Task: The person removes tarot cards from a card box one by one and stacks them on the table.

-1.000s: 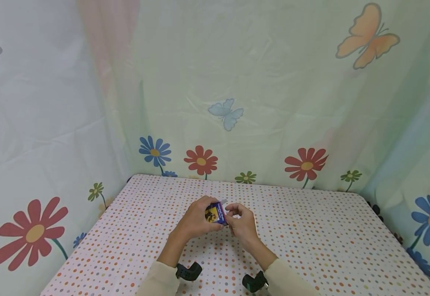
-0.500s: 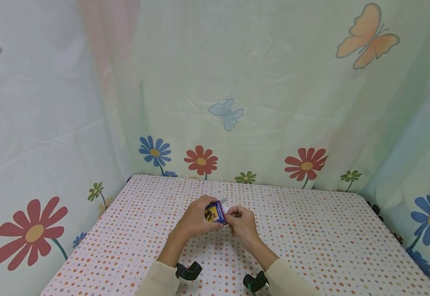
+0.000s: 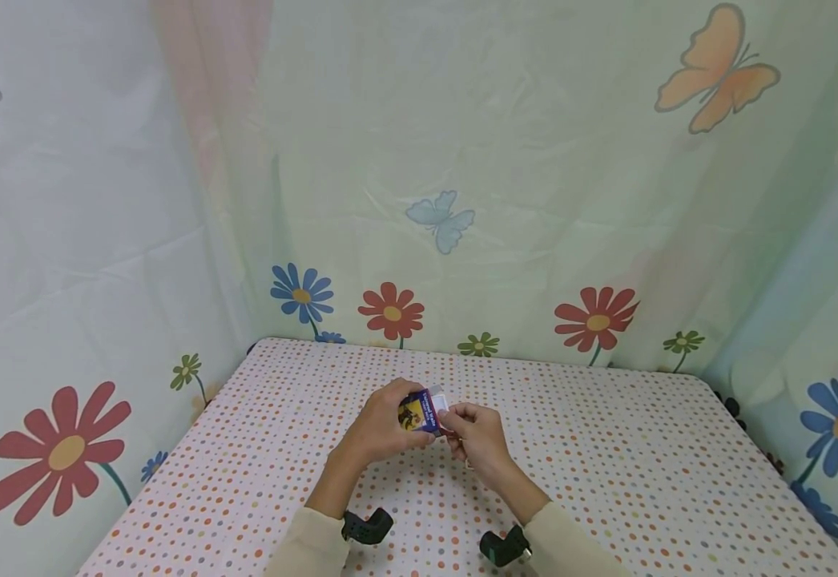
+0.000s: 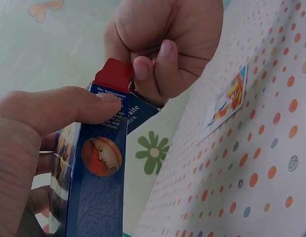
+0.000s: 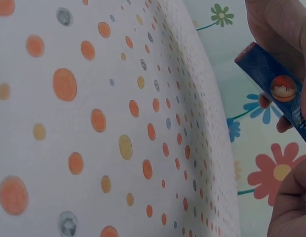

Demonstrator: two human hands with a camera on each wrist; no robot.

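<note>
A dark blue card box (image 3: 417, 412) with a yellow picture on its front is held at the middle of the table. My left hand (image 3: 383, 421) grips it, with the thumb along its narrow side in the left wrist view. A red side flap (image 4: 115, 74) stands up at the box's end. My right hand (image 3: 482, 437) is at that end, its thumb and finger pinching the edge beside a white part (image 3: 439, 399); its fingertips are partly hidden. Below the right hand in the left wrist view is a picture card (image 4: 226, 104); whether it touches the table cannot be told.
A table with a dotted cloth (image 3: 606, 465) lies beneath both hands. Curtains (image 3: 520, 160) printed with flowers and butterflies hang behind and at the sides. A dark camera band (image 3: 368, 527) sits on the left wrist, and another camera (image 3: 503, 546) on the right.
My right hand has shifted slightly right, and more of the white part shows at the box's end. The left hand and box have stayed nearly in place.
</note>
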